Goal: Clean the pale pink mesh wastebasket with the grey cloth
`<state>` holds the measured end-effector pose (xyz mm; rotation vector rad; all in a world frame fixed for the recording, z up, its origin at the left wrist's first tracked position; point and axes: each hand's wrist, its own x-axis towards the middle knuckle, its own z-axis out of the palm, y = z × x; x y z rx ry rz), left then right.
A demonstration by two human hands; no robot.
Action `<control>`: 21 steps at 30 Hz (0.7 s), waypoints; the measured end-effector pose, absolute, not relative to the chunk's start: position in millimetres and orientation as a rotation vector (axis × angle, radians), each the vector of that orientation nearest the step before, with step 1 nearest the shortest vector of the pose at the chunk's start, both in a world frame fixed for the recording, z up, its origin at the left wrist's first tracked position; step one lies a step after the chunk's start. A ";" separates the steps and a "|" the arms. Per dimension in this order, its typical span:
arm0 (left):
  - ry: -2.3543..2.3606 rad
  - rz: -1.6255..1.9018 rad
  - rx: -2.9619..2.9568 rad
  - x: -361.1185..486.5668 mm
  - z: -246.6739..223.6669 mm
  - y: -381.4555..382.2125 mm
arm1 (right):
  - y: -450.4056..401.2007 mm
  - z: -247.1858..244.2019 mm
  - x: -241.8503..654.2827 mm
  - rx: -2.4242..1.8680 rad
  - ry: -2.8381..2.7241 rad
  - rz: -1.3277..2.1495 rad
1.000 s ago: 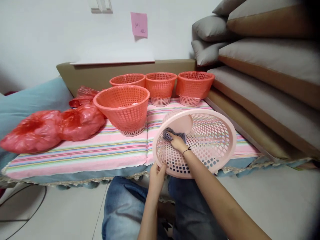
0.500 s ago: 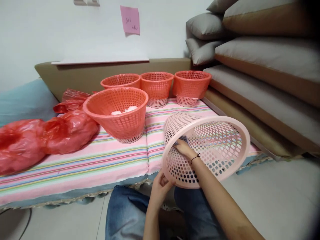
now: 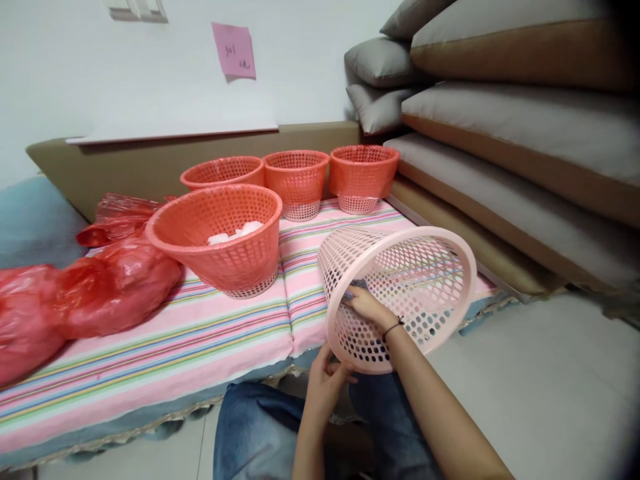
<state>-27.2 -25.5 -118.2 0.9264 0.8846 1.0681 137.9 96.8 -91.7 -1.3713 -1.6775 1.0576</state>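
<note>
A pale pink perforated basket lies tilted on its side at the front edge of the striped cover, its mouth facing me and to the right. My left hand grips its rim at the lower left. Inside the basket, my right hand is closed on a dark grey cloth against the inner left wall; part of the cloth is hidden by the fingers.
Left of the basket stands a red-lined basket with white items inside. Three more red-lined baskets are behind. Red plastic bags lie left. Grey-brown cushions are stacked right on the striped cover's far side.
The view has shifted, so the surroundings sit differently in the frame. My right hand and the cloth have moved slightly along the basket's inner wall. My left hand still holds the rim.
</note>
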 end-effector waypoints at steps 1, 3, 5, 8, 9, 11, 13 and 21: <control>0.891 1.079 0.947 -25.3 -118.5 -25.8 | 84.0 -87.1 139.5 -1.349 -1.685 1.070; 0.913 1.106 0.980 -22.5 -117.9 -26.7 | 52.7 -80.2 145.1 -1.322 -1.701 1.082; 0.935 1.129 0.995 -21.0 -115.5 -27.9 | 17.3 -76.7 152.8 -1.306 -1.731 1.081; 0.990 1.179 0.956 -19.3 -109.9 -31.0 | -31.2 -74.2 164.3 -1.285 -1.810 1.074; 1.017 1.202 0.932 -18.4 -107.9 -32.7 | -43.7 -73.2 167.4 -1.284 -1.842 1.070; 1.072 1.244 0.895 -16.0 -104.2 -36.6 | -61.5 -70.5 171.9 -1.303 -1.900 1.049; 1.116 1.269 0.904 -13.4 -100.8 -40.8 | -70.8 -67.1 173.7 -1.328 -1.961 1.025; 1.383 1.328 1.161 -14.7 -79.0 -49.7 | -80.2 -48.2 173.5 -1.625 -2.218 0.842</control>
